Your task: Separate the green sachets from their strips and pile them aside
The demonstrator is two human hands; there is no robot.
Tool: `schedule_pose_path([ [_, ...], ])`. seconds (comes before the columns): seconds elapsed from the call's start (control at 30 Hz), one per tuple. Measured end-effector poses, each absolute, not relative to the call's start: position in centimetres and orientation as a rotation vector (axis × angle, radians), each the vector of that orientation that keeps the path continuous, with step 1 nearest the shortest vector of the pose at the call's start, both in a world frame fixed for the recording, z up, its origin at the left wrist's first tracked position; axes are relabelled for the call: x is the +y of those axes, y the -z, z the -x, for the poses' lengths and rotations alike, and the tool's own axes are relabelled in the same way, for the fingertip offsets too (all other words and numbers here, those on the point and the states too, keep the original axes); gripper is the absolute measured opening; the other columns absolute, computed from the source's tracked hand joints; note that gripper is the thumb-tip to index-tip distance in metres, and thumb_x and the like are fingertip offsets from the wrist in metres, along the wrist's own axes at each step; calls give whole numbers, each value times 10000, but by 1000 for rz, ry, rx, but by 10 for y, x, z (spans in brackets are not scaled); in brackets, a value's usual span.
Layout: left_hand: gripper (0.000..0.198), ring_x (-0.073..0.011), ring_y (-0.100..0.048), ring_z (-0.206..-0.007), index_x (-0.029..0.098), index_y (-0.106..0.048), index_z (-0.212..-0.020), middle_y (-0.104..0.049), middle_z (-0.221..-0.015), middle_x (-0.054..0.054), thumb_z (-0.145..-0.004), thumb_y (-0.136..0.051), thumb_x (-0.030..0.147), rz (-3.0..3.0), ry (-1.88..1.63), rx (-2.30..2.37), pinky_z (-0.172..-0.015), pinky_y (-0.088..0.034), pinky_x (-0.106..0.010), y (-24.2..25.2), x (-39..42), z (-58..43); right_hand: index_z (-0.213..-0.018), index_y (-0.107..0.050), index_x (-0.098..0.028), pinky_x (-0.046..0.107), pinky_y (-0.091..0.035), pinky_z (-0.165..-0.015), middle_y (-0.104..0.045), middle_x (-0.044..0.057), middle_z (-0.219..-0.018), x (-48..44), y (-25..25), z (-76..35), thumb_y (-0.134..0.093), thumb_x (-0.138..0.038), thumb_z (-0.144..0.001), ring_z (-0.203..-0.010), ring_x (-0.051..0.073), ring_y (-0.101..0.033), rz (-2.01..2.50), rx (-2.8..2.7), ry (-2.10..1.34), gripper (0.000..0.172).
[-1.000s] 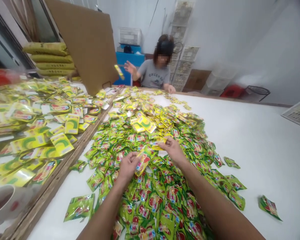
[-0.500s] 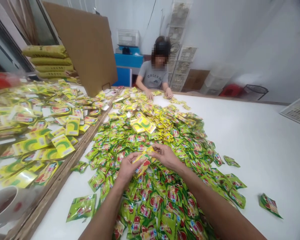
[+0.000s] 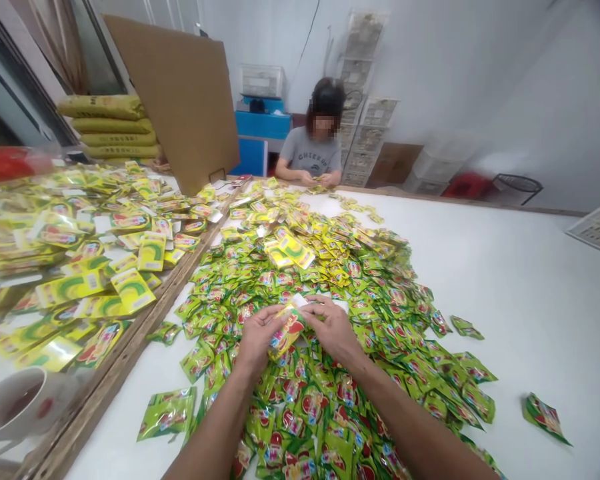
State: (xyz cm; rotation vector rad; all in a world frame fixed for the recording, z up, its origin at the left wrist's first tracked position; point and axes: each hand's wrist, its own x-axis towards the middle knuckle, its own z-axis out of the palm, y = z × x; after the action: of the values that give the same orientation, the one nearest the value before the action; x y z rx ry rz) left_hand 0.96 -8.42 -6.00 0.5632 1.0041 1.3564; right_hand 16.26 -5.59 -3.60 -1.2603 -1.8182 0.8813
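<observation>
Tabletop (image 3: 500,300): white, heaped with green sachets (image 3: 313,403); a wooden strip (image 3: 113,383) separated these from loose yellow cartons (image 3: 153,251) at left.
Far edge: co-worker (image 3: 313,153) in grey shirt, hands together.
Held carton (image 3: 286,333): tilted above the sachets, between both hands, white flap (image 3: 299,302) at its far end.
Left hand (image 3: 256,333): fingers gripped the carton's side.
Right hand (image 3: 333,330): fingers bent at the flap end; could not tell what they pinched.
Flap risk: judged that off-line pressure could crease or tear it.
Grip risk: a slack left hold could have dropped the carton among the sachets.
Mug (image 3: 50,403): near the strip; a stray left elbow might have spilled it.
</observation>
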Motion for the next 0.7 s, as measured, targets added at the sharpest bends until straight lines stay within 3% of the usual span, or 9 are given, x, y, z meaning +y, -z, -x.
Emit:
schedule_pose_path([
  [0.07, 387, -148, -643, -633, 109, -676, -857, -708, -749, -69, -536, -810, 279, -562, -1352, 1011, -620, -508, -233, 60, -83, -8, -722, -696, -215, 387, -329, -965, -655, 61, -950, -60, 29, -161, -467, -413, -848, -1173, 241, -448, 1226, -1892, -1033, 328],
  [0.13, 377, -147, -639, -632, 107, -674, -839, -704, -738, -66, -530, -812, 275, -587, -1339, 1021, -615, -501, -229, 60, -82, -7, -739, -687, -219, 407, -305, -986, -659, 51, -914, -61, 26, -159, -525, -442, -812, -1204, 257, -418, 1219, -1947, -1099, 285],
  [0.23, 390, -127, -615, -588, 103, -660, -831, -694, -720, -59, -527, -810, 297, -591, -1318, 1040, -585, -481, -215, 60, -82, -8, -824, -667, -212, 401, -372, -913, -644, 36, -866, -58, 33, -153, -666, -385, -690, -1046, 255, -527, 1227, -1947, -1127, 218],
  [0.37, 461, -123, -582, -558, 135, -613, -910, -660, -685, -19, -557, -779, 381, -659, -1198, 1074, -550, -456, -223, 56, -82, -4, -948, -591, -192, 291, -448, -671, -621, 2, -750, -45, 44, -142, -649, -304, -686, -710, 167, -580, 1169, -1826, -1319, 291],
  [0.47, 397, -135, -559, -551, 123, -610, -858, -632, -671, -24, -581, -761, 364, -894, -967, 1190, -525, -434, -235, 42, -70, 20, -963, -554, -196, 264, -435, -638, -622, -8, -745, -28, 41, -133, -601, -298, -710, -690, 154, -573, 1118, -1778, -1336, 277],
  [0.53, 353, -132, -526, -517, 103, -612, -800, -609, -641, -34, -604, -738, 368, -980, -970, 1391, -488, -403, -236, 21, -54, 51, -914, -558, -200, 276, -427, -677, -628, 6, -812, -10, 34, -131, -580, -336, -728, -760, 169, -571, 1218, -1754, -1110, 231],
  [0.6, 390, -132, -535, -568, 99, -599, -888, -614, -708, -44, -634, -712, 372, -940, -1345, 1653, -532, -419, -241, -9, -35, 85, -884, -562, -191, 302, -415, -704, -623, 36, -857, 14, 29, -134, -555, -389, -754, -808, 192, -557, 1443, -1660, -823, 237],
  [0.7, 748, -146, -551, -936, 175, -374, -1275, -524, -1185, -93, -639, -731, 340, -872, -2134, 1756, -796, -449, -275, -52, -13, 120, -906, -565, -154, 345, -398, -731, -604, 109, -928, 56, 31, -144, -591, -428, -729, -895, 250, -522, 1747, -1496, -579, 328],
])
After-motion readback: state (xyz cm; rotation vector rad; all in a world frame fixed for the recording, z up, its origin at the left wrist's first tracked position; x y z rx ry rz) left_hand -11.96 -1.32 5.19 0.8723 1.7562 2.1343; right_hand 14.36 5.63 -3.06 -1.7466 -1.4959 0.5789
